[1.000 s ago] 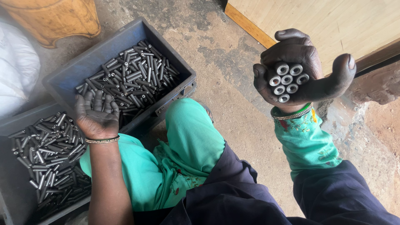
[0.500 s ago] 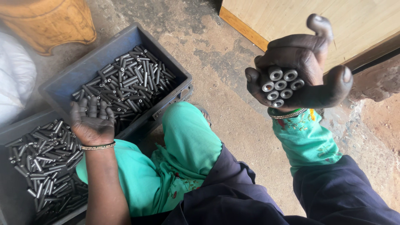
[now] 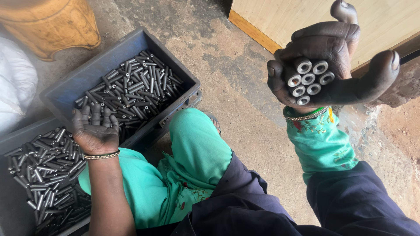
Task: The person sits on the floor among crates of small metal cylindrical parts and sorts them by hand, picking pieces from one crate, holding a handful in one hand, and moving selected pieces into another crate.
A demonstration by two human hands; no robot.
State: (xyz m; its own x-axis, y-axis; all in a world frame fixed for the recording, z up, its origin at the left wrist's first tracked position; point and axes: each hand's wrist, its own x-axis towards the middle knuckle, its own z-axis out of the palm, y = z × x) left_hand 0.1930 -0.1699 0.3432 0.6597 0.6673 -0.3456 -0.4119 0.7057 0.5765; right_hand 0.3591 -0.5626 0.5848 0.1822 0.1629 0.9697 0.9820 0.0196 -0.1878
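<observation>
Rough concrete floor (image 3: 245, 87), stained and dusty, fills the scene under a seated person in green trousers and a dark blue garment. Take the upper grey crate (image 3: 70, 94) as the landmark: it sits on the floor, angled, and is heaped with short dark metal tubes (image 3: 131, 91). Just below and left of that crate, touching it, a second grey crate (image 3: 13, 218) holds more of the same tubes (image 3: 43, 170), several with brighter silvery sides. Above the crate's far corner stands a yellowish wooden stool (image 3: 57, 24), and left of the crate a white sack (image 3: 15, 81) bulges into view. Well to the right of the crate, a pale wooden panel (image 3: 385, 17) with a darker edge strip leans along the floor.

The left hand (image 3: 94, 131) rests over the near rim of the crate, where the two crates meet, with its fingers spread and lightly curled, palm up; whether it holds anything I cannot tell. A thin beaded bangle circles its wrist.

The right hand (image 3: 332, 65), raised well to the right of the crate, is closed around a bundle of seven tubes (image 3: 308, 78) held end-on, their hollow silvery ends facing the camera. Its fingers wrap the bundle, while the thumb sticks out to the side and one finger points upward. A beaded bangle sits at that wrist above a green embroidered cuff.
</observation>
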